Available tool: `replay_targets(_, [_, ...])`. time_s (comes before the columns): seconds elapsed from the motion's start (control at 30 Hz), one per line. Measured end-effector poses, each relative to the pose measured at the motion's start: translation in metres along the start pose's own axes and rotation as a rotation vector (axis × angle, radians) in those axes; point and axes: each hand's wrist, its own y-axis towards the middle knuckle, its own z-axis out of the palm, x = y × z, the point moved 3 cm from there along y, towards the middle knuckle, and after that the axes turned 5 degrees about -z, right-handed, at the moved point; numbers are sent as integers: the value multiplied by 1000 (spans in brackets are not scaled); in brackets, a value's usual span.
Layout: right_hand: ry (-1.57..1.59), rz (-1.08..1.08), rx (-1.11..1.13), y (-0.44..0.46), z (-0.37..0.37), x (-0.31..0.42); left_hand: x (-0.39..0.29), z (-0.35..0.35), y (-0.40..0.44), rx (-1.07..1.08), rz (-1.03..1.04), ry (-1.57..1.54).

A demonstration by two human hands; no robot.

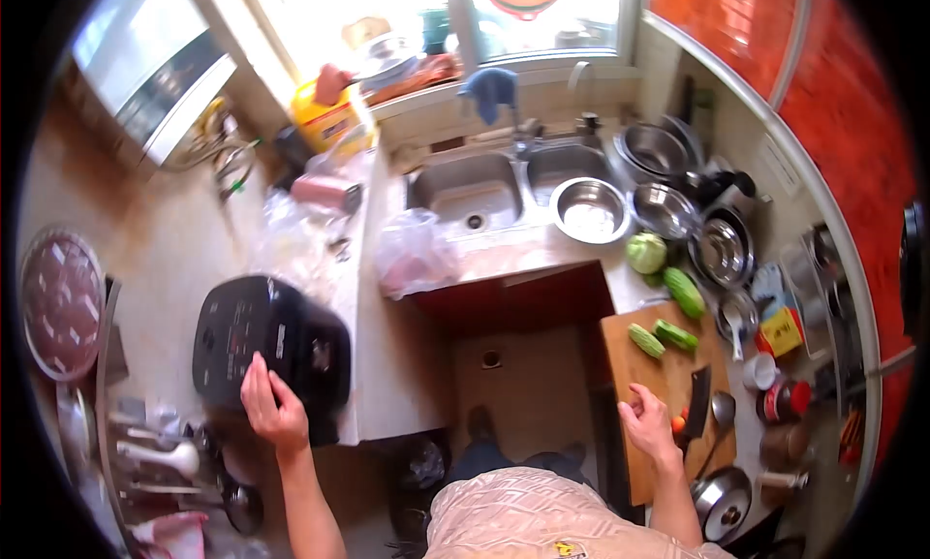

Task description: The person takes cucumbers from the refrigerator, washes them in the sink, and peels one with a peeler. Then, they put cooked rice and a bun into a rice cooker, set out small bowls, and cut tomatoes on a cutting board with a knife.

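My left hand is over the front of a black rice cooker, its fingers stretched toward the control panel on the lid. Whether the fingertips touch the panel I cannot tell. The cooker's lid is down. My right hand hovers by the wooden cutting board, fingers loosely bent and apart, nothing visible in them. Beside it on the board lie a cleaver and some small orange-red pieces. Two pieces of green cucumber-like vegetable rest near the board's far end.
A double sink is under the window, with a steel bowl at its right. A plastic bag sits on the counter edge. Pots, a round pale-green vegetable, a ladle and jars crowd the right side.
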Motion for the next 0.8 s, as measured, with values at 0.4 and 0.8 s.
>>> replay_targets(0.4, [176, 158, -190, -41, -46, -57, -47, 9, -15, 69, -142, -18])
replay_targets(0.8, [281, 322, -166, -31, -54, -69, -268, 281, -21, 733, -581, -1090])
